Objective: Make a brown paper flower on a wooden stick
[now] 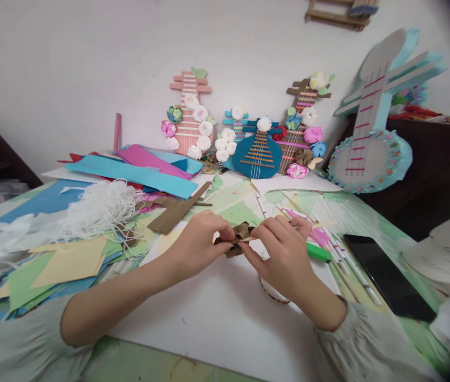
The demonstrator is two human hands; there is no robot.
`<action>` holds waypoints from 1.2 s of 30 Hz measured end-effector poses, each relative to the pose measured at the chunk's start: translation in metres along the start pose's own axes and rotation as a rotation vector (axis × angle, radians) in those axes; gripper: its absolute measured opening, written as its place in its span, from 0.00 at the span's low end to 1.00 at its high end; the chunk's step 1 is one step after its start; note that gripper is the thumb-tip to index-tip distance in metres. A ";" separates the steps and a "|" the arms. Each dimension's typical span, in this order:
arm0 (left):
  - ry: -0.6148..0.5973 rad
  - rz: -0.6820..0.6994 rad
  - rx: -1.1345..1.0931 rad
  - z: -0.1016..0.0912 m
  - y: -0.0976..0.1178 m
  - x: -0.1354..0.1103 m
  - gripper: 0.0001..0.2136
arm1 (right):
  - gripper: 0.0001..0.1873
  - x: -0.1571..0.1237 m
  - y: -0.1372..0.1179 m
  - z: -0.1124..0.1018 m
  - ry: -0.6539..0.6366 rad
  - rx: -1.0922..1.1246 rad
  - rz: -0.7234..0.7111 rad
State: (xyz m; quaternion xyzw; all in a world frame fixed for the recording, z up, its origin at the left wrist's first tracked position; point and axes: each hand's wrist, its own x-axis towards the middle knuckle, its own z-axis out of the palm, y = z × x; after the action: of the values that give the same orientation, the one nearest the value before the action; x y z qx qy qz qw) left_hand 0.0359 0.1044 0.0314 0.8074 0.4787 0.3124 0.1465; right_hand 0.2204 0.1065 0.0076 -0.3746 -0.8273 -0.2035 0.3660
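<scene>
A small folded brown crepe-paper piece, like a flower (243,231), is held up over a white sheet (217,318). My left hand (199,241) is closed, pinching its left side between thumb and fingertips. From the right, my right hand (282,254) is closed in a pinch on a thin pale stick (249,239) that touches the brown paper. My right fingers partly hide the stick. A bracelet (274,294) shows beside my right wrist. Beyond my left hand lies a flat brown crepe-paper strip (181,209).
White string (103,212) and coloured paper sheets (65,265) are heaped at left. Rolled paper sticks (352,268), a green marker (319,252) and a black phone (387,276) lie at right. Flower-trimmed paper instruments (258,154) lean on the back wall.
</scene>
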 end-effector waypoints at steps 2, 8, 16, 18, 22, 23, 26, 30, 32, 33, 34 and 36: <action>0.025 0.026 0.019 0.002 -0.001 0.000 0.04 | 0.11 0.000 0.001 -0.001 0.008 -0.005 -0.002; 0.045 0.130 0.088 0.005 -0.002 0.000 0.02 | 0.10 0.003 0.005 -0.004 0.007 -0.015 -0.001; -0.001 0.137 -0.126 0.007 -0.005 0.002 0.07 | 0.12 0.009 0.011 -0.010 -0.010 0.025 0.056; -0.050 0.137 -0.176 0.005 -0.006 0.003 0.10 | 0.12 0.009 0.013 -0.011 -0.012 0.040 0.041; -0.117 0.151 -0.168 0.000 -0.005 0.005 0.11 | 0.11 0.010 0.016 -0.013 -0.021 0.060 0.003; -0.131 0.157 -0.164 -0.002 -0.005 0.006 0.11 | 0.11 0.010 0.016 -0.013 -0.022 0.065 -0.004; -0.198 0.168 -0.169 -0.007 -0.005 0.007 0.08 | 0.10 0.011 0.017 -0.014 -0.033 0.087 -0.025; -0.272 0.185 -0.167 -0.012 -0.005 0.007 0.09 | 0.09 0.011 0.016 -0.014 -0.053 0.085 -0.040; -0.276 0.208 -0.157 -0.014 -0.004 0.006 0.10 | 0.09 0.011 0.016 -0.013 -0.050 0.075 -0.041; -0.274 0.219 -0.143 -0.015 -0.003 0.005 0.10 | 0.09 0.011 0.016 -0.013 -0.048 0.070 -0.045; -0.270 0.226 -0.121 -0.015 -0.001 0.004 0.09 | 0.09 0.010 0.016 -0.012 -0.046 0.067 -0.052; -0.242 0.222 -0.065 -0.014 0.002 0.003 0.07 | 0.09 0.009 0.015 -0.010 -0.038 0.064 -0.070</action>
State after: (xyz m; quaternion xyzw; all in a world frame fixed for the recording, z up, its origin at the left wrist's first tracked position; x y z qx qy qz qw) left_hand 0.0290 0.1055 0.0444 0.8819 0.3549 0.2424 0.1938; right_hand 0.2325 0.1135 0.0218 -0.3372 -0.8528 -0.1824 0.3546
